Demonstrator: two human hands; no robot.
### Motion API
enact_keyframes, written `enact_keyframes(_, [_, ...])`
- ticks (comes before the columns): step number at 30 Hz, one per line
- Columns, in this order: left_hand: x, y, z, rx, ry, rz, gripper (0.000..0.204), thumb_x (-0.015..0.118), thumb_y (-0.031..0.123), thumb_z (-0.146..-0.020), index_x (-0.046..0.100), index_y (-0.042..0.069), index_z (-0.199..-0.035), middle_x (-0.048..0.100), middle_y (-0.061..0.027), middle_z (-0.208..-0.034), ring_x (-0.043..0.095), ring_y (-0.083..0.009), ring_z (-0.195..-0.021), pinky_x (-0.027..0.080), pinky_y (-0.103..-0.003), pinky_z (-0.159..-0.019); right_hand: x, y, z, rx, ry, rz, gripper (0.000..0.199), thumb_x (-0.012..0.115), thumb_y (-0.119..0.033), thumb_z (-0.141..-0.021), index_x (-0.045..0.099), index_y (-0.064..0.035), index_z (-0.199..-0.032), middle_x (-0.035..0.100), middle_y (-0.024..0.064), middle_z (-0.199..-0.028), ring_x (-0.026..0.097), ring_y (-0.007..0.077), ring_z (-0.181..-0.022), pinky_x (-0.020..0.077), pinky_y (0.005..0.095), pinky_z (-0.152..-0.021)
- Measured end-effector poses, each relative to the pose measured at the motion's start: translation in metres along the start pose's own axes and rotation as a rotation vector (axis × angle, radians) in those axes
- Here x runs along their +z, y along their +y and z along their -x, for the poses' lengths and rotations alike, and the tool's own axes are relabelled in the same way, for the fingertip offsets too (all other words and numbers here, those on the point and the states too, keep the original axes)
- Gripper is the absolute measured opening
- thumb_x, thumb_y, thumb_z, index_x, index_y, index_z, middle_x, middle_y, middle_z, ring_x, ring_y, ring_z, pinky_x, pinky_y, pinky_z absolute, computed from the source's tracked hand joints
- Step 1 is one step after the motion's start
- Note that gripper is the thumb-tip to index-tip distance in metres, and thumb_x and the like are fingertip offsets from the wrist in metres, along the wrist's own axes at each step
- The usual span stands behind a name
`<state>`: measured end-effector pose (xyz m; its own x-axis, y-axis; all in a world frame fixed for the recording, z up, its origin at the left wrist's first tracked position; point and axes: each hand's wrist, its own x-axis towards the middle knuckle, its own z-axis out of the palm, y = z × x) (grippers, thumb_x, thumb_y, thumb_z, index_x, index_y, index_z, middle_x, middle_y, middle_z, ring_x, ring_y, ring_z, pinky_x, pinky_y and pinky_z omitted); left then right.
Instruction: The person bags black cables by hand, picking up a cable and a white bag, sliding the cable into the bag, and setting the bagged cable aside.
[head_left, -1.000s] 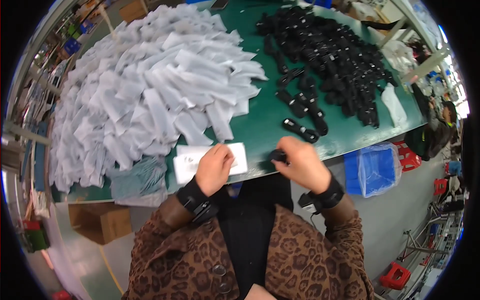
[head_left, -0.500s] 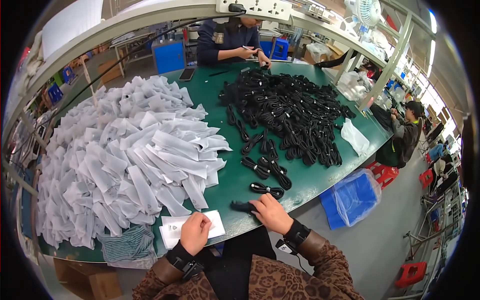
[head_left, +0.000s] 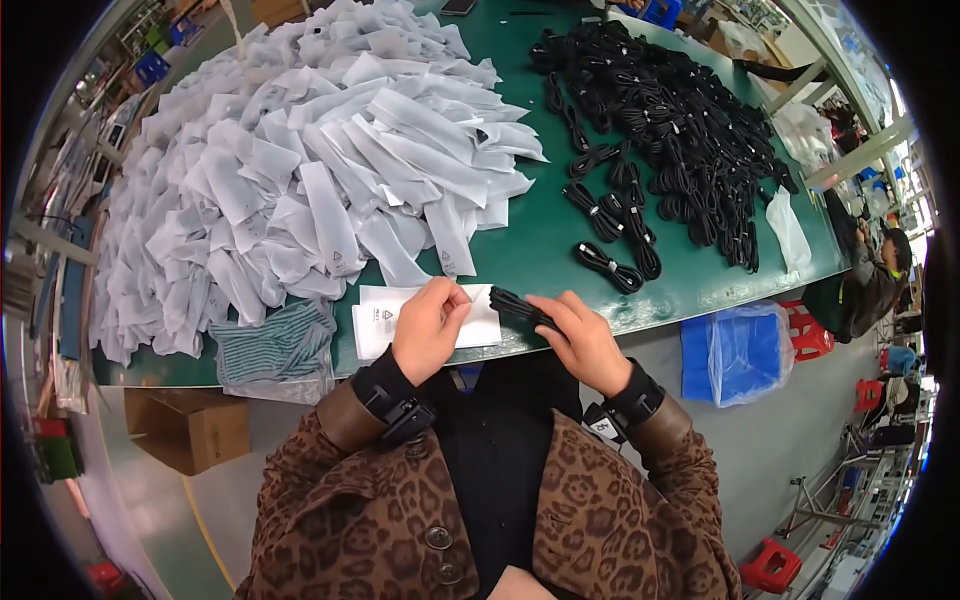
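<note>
My right hand (head_left: 585, 345) grips a folded black cable (head_left: 518, 306) between thumb and fingers. Its free end points left, at the right edge of a small stack of flat white pouches (head_left: 378, 325). Over that stack, my left hand (head_left: 432, 328) has thumb and forefinger pinched at what looks like the open end of the top pouch. The cable tip is close to this end; whether they touch I cannot tell. Just beyond my right hand lies another coiled black cable (head_left: 608, 266) on the green table (head_left: 505, 372).
A large heap of frosted white pouches (head_left: 300, 170) covers the table's left side; a pile of coiled black cables (head_left: 690, 130) lies at right. Striped grey-green cloth (head_left: 275, 345) is at the near left edge. A blue bin with clear lining (head_left: 738, 355) stands off the right edge.
My right hand has brought the cable left to the pouch stack, close to my left hand. The left hand now pinches at the pouch end. The whole view has tipped downward.
</note>
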<state>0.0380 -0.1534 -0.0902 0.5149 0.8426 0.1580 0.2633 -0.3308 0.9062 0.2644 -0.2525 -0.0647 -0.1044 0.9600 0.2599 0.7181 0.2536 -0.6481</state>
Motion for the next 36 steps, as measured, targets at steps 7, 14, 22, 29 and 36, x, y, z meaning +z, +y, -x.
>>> enact_keyframes(7, [0.001, 0.001, 0.009, 0.096, -0.013, 0.008, 0.007, 0.061, -0.004, -0.086, 0.057, 0.000, -0.090, 0.064, -0.0076, -0.092, 0.055, -0.0163, -0.075, 0.045, -0.026, -0.070, 0.006, -0.002, 0.009, -0.141, -0.065, 0.142, 0.039, 0.066, -0.007, -0.089, 0.059, -0.0057, -0.127, 0.056, 0.0112, -0.090, 0.058, 0.0251, -0.067, 0.0470, 0.0331, -0.059])
enact_keyframes(14, [-0.007, 0.007, 0.006, 0.449, -0.107, -0.137, 0.013, 0.064, -0.007, -0.079, 0.057, 0.001, -0.088, 0.065, -0.0122, -0.103, 0.059, -0.0318, -0.087, 0.049, -0.037, -0.078, -0.007, 0.006, 0.003, 0.557, -0.401, -0.749, 0.024, 0.054, -0.019, -0.100, 0.059, -0.0010, -0.115, 0.063, 0.0092, -0.088, 0.051, 0.0127, -0.058, 0.0401, 0.0244, -0.052])
enact_keyframes(22, [-0.008, 0.016, -0.002, 0.589, -0.161, -0.182, 0.015, 0.064, -0.007, -0.078, 0.057, 0.001, -0.088, 0.061, -0.0108, -0.104, 0.057, -0.0311, -0.091, 0.048, -0.036, -0.077, 0.014, 0.003, 0.005, 0.800, -0.305, -1.235, 0.028, 0.053, -0.024, -0.102, 0.059, 0.0023, -0.111, 0.060, 0.0069, -0.087, 0.045, 0.0075, -0.056, 0.0382, 0.0216, -0.051])
enact_keyframes(29, [-0.015, 0.031, -0.016, 0.420, -0.136, -0.105, 0.014, 0.066, -0.002, -0.080, 0.058, 0.003, -0.090, 0.058, -0.0090, -0.107, 0.056, -0.0268, -0.097, 0.047, -0.033, -0.078, 0.010, -0.009, -0.013, -0.341, 0.173, -0.015, 0.024, 0.071, -0.007, -0.088, 0.057, 0.0005, -0.106, 0.058, 0.0092, -0.095, 0.054, 0.0108, -0.063, 0.0453, 0.0235, -0.058])
enact_keyframes(36, [-0.019, 0.047, -0.045, 0.255, -0.209, 0.158, 0.007, 0.064, 0.006, -0.088, 0.057, 0.004, -0.091, 0.058, -0.0040, -0.109, 0.053, -0.0153, -0.096, 0.045, -0.028, -0.075, 0.016, -0.026, -0.028, 0.305, 0.319, -0.350, 0.039, 0.077, 0.000, -0.080, 0.059, -0.0016, -0.115, 0.053, 0.0128, -0.111, 0.058, 0.0147, -0.070, 0.0508, 0.0274, -0.067])
